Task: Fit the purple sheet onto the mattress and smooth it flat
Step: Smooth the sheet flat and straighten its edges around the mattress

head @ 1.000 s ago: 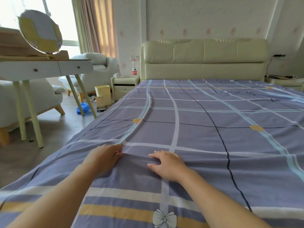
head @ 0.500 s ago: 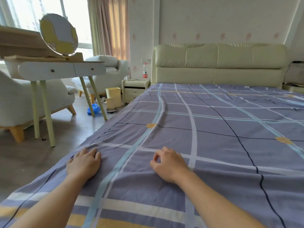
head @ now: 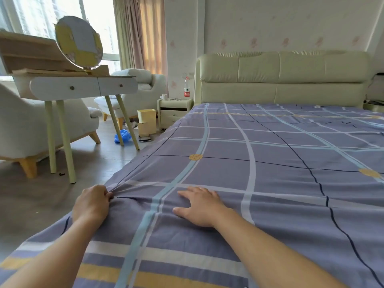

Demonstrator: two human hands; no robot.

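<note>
The purple sheet [head: 270, 163], checked with white, light-blue and dark lines, covers the whole mattress up to the cream headboard [head: 280, 80]. At the bed's left edge my left hand [head: 91, 204] grips a bunch of the fabric, and creases fan out from its curled fingers. My right hand [head: 199, 206] lies flat on the sheet a little to the right, fingers straight and spread, pressing the cloth down. The mattress itself is hidden under the sheet.
A white dressing table [head: 83, 86] with a round mirror stands on thin legs left of the bed. Armchairs [head: 25, 125], a bedside cabinet [head: 172, 113] with a bottle, a yellow bin [head: 146, 123] and a blue bag [head: 122, 136] lie along the floor.
My left hand slid out to the bed's left edge and went from lying flat to bunching the sheet. My right hand opened flat. The view turned left.
</note>
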